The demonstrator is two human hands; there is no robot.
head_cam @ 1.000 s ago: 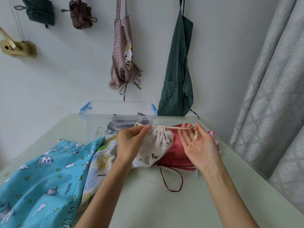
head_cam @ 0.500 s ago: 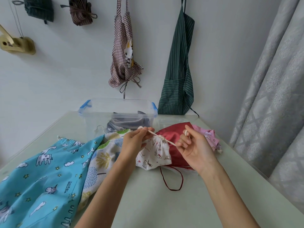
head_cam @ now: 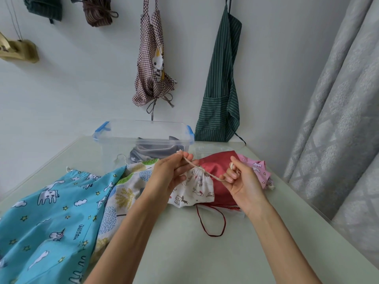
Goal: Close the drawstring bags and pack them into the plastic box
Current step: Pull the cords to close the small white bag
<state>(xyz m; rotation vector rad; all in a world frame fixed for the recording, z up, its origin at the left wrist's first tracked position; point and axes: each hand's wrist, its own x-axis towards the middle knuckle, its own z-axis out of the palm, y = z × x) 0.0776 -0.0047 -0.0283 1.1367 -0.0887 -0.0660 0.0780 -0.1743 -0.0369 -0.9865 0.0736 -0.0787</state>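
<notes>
Pale green table [head_cam: 184, 253], smooth w/ a slight sheen, stood against a white wall; grey patterned curtain [head_cam: 338, 119] hung in folds on the right. On the wall: checked apron w/ a cartoon cat [head_cam: 153, 64], green pinstriped apron [head_cam: 221, 89], two bundled cloths up top and a yellowish bracket at far left. Clear plastic box [head_cam: 114, 148] w/ blue latches sat at the table's back edge, open, grey fabric already inside. In front of it, the small white drawstring bag [head_cam: 194, 189], thin cotton w/ tiny animal prints, mouth gathered tight into pleats, lay partly on the red bag [head_cam: 217, 171], which looked satiny; a dark red cord [head_cam: 211, 224] looped loose on the table below it. Left hand [head_cam: 170, 175] pinched one end of the cream drawstring [head_cam: 211, 176] betw. thumb & fingers, raised above the bag; right hand [head_cam: 244, 185] held the other end, fingers curled round it, cord taut across the puckered mouth. Pink printed bag [head_cam: 258, 171] lay crumpled behind the right hand, by the table's right edge. To the left, a cream bag w/ tree print [head_cam: 127, 191] and a big blue unicorn-print bag [head_cam: 51, 212] spread flat, overlapping; the left forearm crossed over the tree-print one.
</notes>
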